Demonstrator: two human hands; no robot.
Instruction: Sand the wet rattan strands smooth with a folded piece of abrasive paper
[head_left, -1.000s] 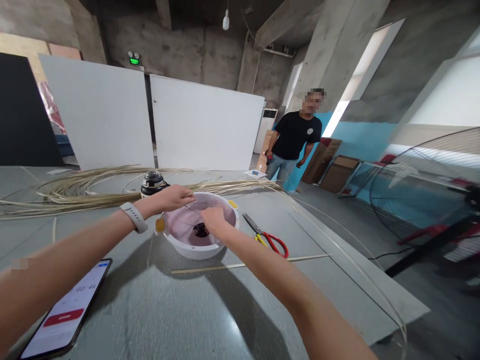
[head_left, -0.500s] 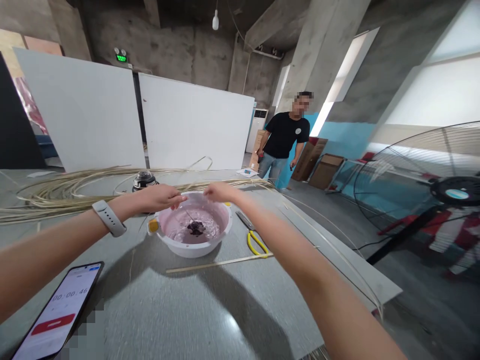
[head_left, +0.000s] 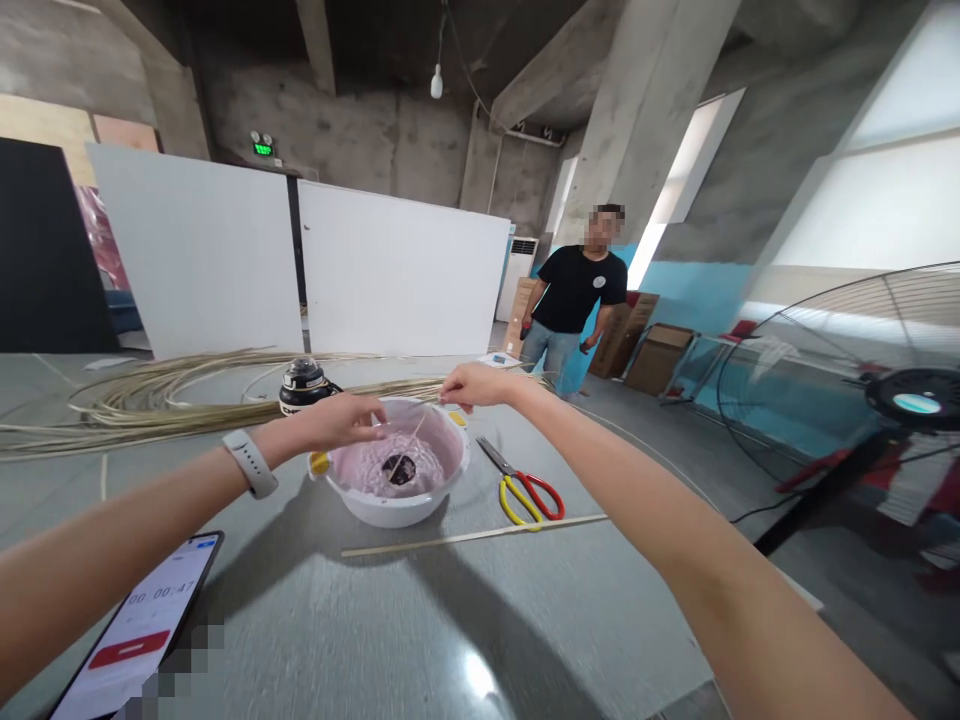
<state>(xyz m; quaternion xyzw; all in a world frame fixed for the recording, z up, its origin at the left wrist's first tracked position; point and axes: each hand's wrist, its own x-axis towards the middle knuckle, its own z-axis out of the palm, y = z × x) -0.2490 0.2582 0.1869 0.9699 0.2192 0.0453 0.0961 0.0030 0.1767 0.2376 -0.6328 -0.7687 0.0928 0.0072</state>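
Note:
A white basin (head_left: 397, 512) with yellow handles stands on the table, holding rippling, pinkish-looking water. At its bottom centre is a dark round patch (head_left: 398, 468) whose kind I cannot make out. My right hand (head_left: 476, 387) is over the basin's far right rim, fingers pinched on the upper end of a thin pale strip (head_left: 420, 425). The strip slants down to the water. Over the left rim reaches my left hand (head_left: 346, 422), its thumb and fingers apart with nothing seen between them. Red-and-yellow-handled scissors (head_left: 517, 478) lie right of the basin.
A flat pale strip (head_left: 450, 540) lies before the basin. Long coiled strips (head_left: 165, 395) and a black jar-like object (head_left: 304, 385) are behind it. A phone (head_left: 139, 630) showing a timer lies at left. Beyond the table are a person (head_left: 576, 290) and a large fan (head_left: 911, 395).
My right hand has moved outward to the right over the rim, and the pale strip shows more clearly. The water ripples differently. The scissors' red handle has come into view from behind my right arm.

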